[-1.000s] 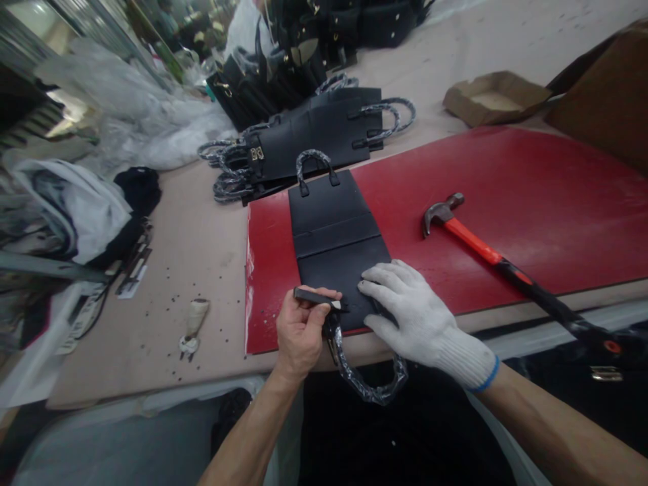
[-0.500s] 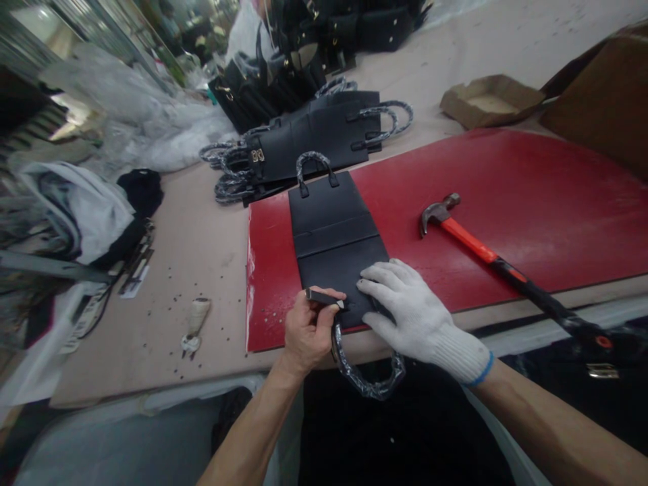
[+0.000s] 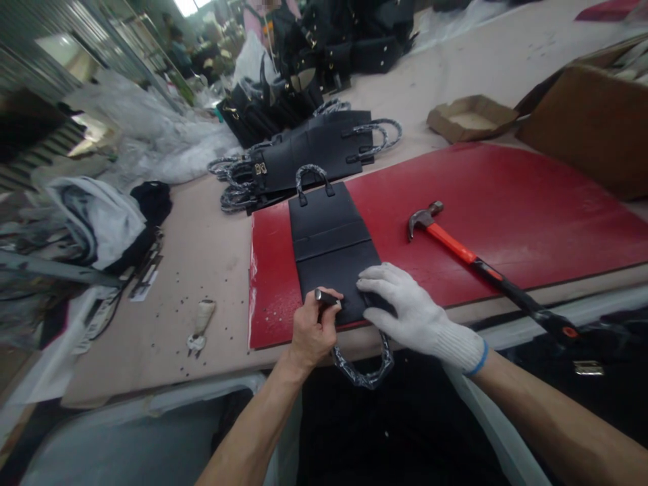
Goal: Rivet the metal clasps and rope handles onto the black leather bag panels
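A black bag panel [image 3: 331, 236] with a crease across it lies on the red mat, a plastic-wrapped handle at each end. The near handle [image 3: 362, 374] hangs over the table's front edge. My bare left hand [image 3: 314, 331] is closed around a short dark metal rod, like a hand punch [image 3: 328, 298], held tilted above the panel's near end; its lower tip is hard to make out. My right hand [image 3: 405, 307], in a white knitted glove, rests on the panel's near right edge, thumb and fingers apart.
A claw hammer [image 3: 455, 246] lies on the red mat [image 3: 511, 202] to the right. Behind are stacked panels with handles [image 3: 308, 155] and cardboard boxes [image 3: 473, 118]. A small white-wrapped object [image 3: 202, 320] and scattered dark bits lie at left.
The metal rod has tilted slightly in my left hand, its top end now turned more toward me. My right hand stays on the panel. The whole view has shifted a little.
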A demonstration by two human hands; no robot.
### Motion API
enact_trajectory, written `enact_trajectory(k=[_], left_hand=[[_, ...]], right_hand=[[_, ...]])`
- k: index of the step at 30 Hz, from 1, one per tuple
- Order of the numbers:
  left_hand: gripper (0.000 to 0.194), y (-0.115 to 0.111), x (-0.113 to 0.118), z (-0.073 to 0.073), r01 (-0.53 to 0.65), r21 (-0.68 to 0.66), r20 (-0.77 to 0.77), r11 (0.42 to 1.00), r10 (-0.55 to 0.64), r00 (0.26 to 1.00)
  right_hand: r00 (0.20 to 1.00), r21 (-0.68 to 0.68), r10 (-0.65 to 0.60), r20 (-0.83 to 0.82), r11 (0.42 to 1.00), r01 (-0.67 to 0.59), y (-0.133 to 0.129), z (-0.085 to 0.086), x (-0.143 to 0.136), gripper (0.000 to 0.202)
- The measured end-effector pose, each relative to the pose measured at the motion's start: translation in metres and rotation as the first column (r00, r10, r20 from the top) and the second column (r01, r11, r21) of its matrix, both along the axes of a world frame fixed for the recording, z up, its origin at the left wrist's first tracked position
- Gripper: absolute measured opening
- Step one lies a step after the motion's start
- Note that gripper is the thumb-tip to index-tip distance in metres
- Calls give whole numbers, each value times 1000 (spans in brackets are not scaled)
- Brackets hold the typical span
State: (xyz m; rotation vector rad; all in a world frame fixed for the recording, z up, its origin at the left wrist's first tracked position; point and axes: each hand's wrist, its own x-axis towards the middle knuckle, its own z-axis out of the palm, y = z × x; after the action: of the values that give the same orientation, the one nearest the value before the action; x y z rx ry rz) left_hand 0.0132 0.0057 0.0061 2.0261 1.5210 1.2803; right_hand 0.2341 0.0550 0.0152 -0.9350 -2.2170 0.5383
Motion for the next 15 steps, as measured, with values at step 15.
enact_trajectory(k=[15], left_hand=[[14, 3, 1, -5, 18, 79, -7, 997, -18, 1000]], right_hand=[[352, 297, -603, 716, 719, 628, 1, 22, 106, 46]])
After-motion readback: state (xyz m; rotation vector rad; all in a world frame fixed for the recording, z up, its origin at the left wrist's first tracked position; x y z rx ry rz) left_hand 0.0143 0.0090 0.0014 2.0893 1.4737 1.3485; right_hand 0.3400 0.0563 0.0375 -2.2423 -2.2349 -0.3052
